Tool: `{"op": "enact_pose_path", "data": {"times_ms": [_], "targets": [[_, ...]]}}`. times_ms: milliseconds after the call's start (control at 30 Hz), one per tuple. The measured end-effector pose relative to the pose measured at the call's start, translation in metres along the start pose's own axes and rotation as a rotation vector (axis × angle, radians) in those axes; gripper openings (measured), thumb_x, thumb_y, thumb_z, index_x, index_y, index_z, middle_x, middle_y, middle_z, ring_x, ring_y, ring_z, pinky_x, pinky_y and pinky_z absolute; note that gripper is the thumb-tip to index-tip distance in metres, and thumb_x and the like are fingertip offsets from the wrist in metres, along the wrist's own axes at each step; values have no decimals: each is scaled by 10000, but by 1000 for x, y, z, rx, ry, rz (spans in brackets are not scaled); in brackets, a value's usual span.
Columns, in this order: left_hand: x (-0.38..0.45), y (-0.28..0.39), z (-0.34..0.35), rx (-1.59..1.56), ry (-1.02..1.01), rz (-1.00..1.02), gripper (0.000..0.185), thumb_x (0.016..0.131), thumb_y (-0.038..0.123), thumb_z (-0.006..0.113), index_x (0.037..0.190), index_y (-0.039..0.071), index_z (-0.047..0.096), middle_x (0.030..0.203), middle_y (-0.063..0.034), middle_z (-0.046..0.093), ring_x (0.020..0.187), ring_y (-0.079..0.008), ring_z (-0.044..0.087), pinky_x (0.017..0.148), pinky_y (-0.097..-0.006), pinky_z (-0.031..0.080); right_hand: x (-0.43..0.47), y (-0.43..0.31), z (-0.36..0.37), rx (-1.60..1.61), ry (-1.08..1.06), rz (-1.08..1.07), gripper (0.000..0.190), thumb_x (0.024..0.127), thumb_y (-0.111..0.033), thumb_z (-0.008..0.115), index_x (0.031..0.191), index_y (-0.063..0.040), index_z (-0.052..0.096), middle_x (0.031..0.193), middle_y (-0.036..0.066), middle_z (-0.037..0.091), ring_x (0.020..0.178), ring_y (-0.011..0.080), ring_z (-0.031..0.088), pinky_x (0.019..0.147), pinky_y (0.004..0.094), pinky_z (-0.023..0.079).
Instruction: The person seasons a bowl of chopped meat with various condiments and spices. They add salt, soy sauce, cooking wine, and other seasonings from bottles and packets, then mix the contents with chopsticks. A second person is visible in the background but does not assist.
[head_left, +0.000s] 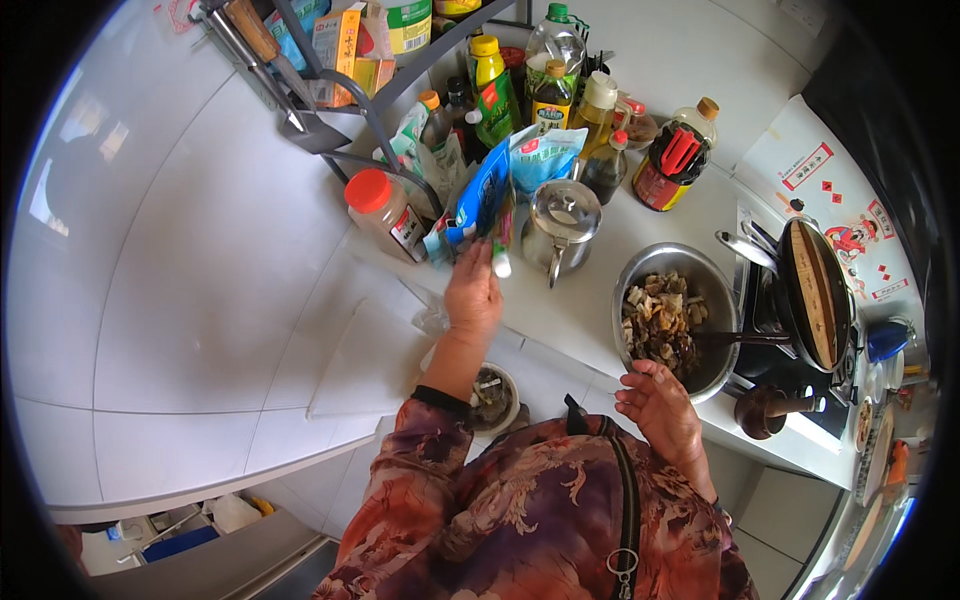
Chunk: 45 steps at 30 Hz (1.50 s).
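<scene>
My left hand (474, 292) reaches in among the seasonings, its fingers against the lower edge of a blue plastic packet (484, 191). Whether they grip it cannot be told. A white-capped pouch (501, 259) is right beside those fingers. My right hand (664, 409) is empty, fingers apart, just in front of a stainless steel bowl (624, 300). Chopped, bone-in-looking meat pieces (664, 319) fill the bottom of the bowl, and dark chopsticks (739, 338) rest across its far-right rim. Between packet and bowl stands a lidded metal pot (562, 225).
Behind are a red-lidded jar (382, 214), a red-handled sauce bottle (671, 165) and an oil jug (596, 105). A metal rack (375, 124) overhangs the left side. On the right, a wok (814, 292) sits over the stove near a wooden mortar (761, 412). A waste bin (495, 397) stands below.
</scene>
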<state>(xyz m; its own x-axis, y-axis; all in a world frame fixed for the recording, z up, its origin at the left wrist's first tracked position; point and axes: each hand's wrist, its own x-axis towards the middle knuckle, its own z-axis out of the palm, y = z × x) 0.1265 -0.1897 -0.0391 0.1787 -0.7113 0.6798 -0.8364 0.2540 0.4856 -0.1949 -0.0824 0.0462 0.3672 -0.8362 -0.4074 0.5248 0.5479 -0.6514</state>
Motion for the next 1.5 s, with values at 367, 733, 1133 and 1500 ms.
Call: {"op": "enact_pose_path", "data": {"times_ms": [367,733,1133,1500], "targets": [[43,47,-48,-587,-124,-276,314,860,60,721,1152,-21,637,1059,-129,660,935,-181,653,720,-281,553,3,-13,-7,29,28,-110,346,982,-262,574,1237,-30,543,1087,146,678,948,275,675,887,416,530],[249,-51,60,271,-462,-224,424,862,328,659,1126,1,601,1161,-251,637,1080,-414,609,933,-485,478,-4,-13,-10,124,71,-169,311,986,-219,566,1230,-25,564,1076,143,684,942,279,682,872,424,539],[268,-76,93,277,-250,37,152,852,169,630,873,20,653,898,-212,647,874,-427,615,784,-501,493,-43,-12,-32,180,254,-292,297,991,-224,553,1215,-28,558,1052,120,686,920,254,683,848,399,550],[246,119,-103,-593,-62,16,289,962,44,598,1215,-90,565,958,-126,644,774,-160,662,639,-279,585,-9,-64,14,-182,133,-381,528,971,-247,585,1427,-54,402,1234,150,606,1078,270,628,916,410,514]]}}
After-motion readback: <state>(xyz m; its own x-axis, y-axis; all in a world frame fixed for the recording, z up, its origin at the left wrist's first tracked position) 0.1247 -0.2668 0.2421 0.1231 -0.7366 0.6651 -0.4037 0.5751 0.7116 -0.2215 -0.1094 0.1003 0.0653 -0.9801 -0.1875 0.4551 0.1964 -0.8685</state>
